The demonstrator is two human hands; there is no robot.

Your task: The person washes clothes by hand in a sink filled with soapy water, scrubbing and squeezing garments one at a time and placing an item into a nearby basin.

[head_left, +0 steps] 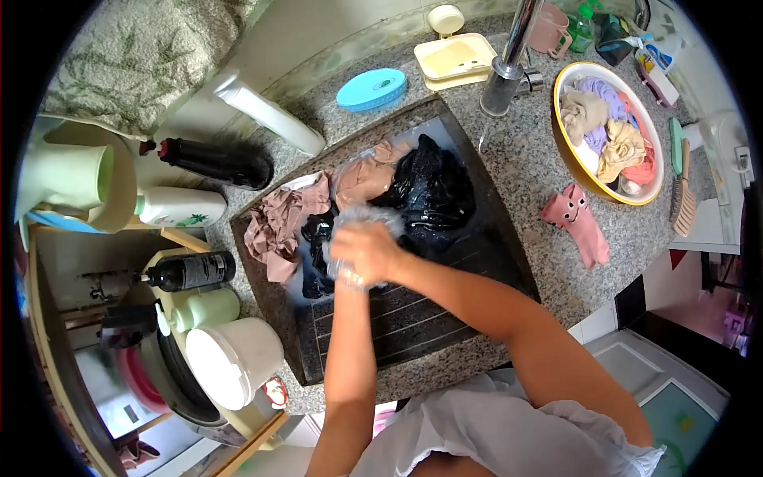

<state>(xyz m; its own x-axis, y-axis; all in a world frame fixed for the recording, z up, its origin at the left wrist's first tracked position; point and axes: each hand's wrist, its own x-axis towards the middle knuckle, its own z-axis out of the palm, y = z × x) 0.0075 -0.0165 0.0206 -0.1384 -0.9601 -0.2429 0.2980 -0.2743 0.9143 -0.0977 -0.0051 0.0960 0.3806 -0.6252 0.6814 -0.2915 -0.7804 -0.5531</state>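
My two hands are pressed together over the sink (413,314), blurred by motion. My right hand (367,248) lies on top, its fingers wrapped round a wet, pale grey soapy cloth (372,216). Just below it, my left hand (347,273) is closed on the same cloth and is partly covered by the right. Wet dark clothing (433,187) lies in the cloudy water beyond my hands. A tan cloth (366,176) is soaking beside it, and a pinkish bunched garment (288,222) rests at the sink's left side.
At right, a yellow-rimmed basin (563,151) holds several coloured clothes. A pink sock (578,226) and a brush (683,199) lie on the granite counter. The faucet (502,83) stands behind the sink. Bottles (214,163) and a white bucket (234,362) line the left side.
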